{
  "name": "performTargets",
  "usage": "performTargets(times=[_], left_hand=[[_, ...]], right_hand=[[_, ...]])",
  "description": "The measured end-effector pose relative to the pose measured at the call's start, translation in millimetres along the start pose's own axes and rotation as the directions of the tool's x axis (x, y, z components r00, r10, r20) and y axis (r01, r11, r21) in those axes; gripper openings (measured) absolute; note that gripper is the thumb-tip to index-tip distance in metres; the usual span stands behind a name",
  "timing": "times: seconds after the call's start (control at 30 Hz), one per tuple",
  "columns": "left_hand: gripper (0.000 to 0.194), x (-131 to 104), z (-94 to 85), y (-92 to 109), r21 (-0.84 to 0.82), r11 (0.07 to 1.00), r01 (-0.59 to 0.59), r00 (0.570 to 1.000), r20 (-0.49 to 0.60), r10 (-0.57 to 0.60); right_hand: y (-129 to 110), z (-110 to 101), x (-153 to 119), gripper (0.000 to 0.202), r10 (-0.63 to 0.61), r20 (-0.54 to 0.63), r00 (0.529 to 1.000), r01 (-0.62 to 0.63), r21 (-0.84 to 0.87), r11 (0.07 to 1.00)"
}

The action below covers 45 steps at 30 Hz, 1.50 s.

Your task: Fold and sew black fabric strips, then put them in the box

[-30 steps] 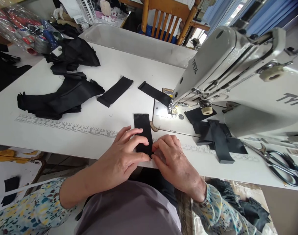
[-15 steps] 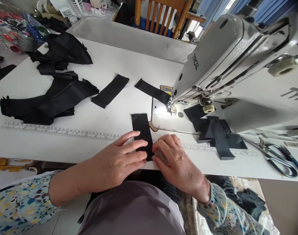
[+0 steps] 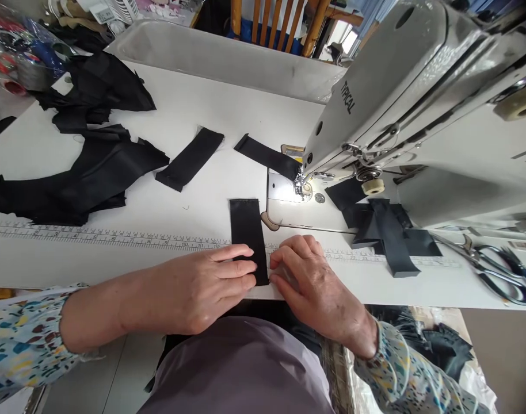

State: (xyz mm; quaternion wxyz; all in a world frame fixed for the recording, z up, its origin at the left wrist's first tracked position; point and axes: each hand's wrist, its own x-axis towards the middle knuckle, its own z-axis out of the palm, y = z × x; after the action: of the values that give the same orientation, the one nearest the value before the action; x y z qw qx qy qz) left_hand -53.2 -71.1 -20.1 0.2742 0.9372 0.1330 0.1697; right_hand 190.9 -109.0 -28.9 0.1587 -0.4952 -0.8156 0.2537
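A black fabric strip (image 3: 248,221) lies lengthwise toward me on the white table, across the printed ruler scale. My left hand (image 3: 211,282) rests on its lower left part, fingers stretched out and close together. Beside the strip's lower right edge is my right hand (image 3: 308,282), its thumb and forefinger curled toward each other; whether they grip anything is hidden. Another black strip (image 3: 267,156) has its right end at the presser foot of the sewing machine (image 3: 375,98). One more strip (image 3: 190,159) lies to its left.
Black fabric pieces (image 3: 82,178) are heaped at the left. More dark strips (image 3: 390,236) lie under the machine arm, with scissors (image 3: 483,261) to their right. A pale trough (image 3: 228,60) runs along the back edge, and a wooden chair (image 3: 271,26) stands behind.
The fingers of my left hand have drawn closer together and slid slightly left on the strip. My right fingertips have stayed by its edge. The whole view has shifted a little.
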Motion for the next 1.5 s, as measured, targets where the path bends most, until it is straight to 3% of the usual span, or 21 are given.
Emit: performTargets(times=[0.07,0.23,0.47,0.77,1.1,1.2,1.27,1.37,1.5], left_hand=[[0.045,-4,-0.6,-1,0.041,0.999,-0.022,0.999,-0.026,0.023],[0.042,-10,2.6,-1,0.208,0.974,-0.091,0.996,0.023,0.088],[0.035,-17,20.3,-1,0.33,0.937,-0.115,0.989,-0.05,0.139],[0.032,-25,26.0,-2,0.29,0.956,-0.055,0.99,-0.106,0.089],[0.033,-49,18.9,7,0.373,0.927,0.029,0.996,-0.091,0.006],[0.031,-48,17.7,11,0.311,0.947,0.083,0.99,-0.134,-0.043],[0.03,-44,20.2,14,0.219,0.966,0.139,0.97,-0.226,-0.089],[0.024,-34,31.1,19,0.088,0.966,0.242,0.906,-0.377,-0.193],[0.021,-19,51.0,28,0.041,0.916,0.4,0.83,-0.439,-0.343]], right_hand=[[1,-2,0,0.016,0.003,0.001,1.0,-0.003,0.008,1.0],[-3,-7,-3,0.016,0.011,0.016,1.0,-0.012,0.09,0.996],[-17,15,-14,0.009,0.034,-0.108,0.994,-0.033,0.007,0.999],[-15,19,-9,0.011,0.053,-0.093,0.994,-0.058,-0.047,0.997],[-12,20,-7,0.011,0.027,-0.094,0.995,-0.032,-0.052,0.998],[-13,21,-8,0.011,0.029,-0.109,0.994,-0.035,-0.054,0.998],[-13,20,-9,0.012,0.028,-0.117,0.993,-0.032,-0.039,0.999],[-13,17,-11,0.009,0.025,-0.112,0.993,-0.022,0.026,0.999],[-12,13,-15,0.019,-0.007,-0.109,0.994,0.013,0.054,0.998]])
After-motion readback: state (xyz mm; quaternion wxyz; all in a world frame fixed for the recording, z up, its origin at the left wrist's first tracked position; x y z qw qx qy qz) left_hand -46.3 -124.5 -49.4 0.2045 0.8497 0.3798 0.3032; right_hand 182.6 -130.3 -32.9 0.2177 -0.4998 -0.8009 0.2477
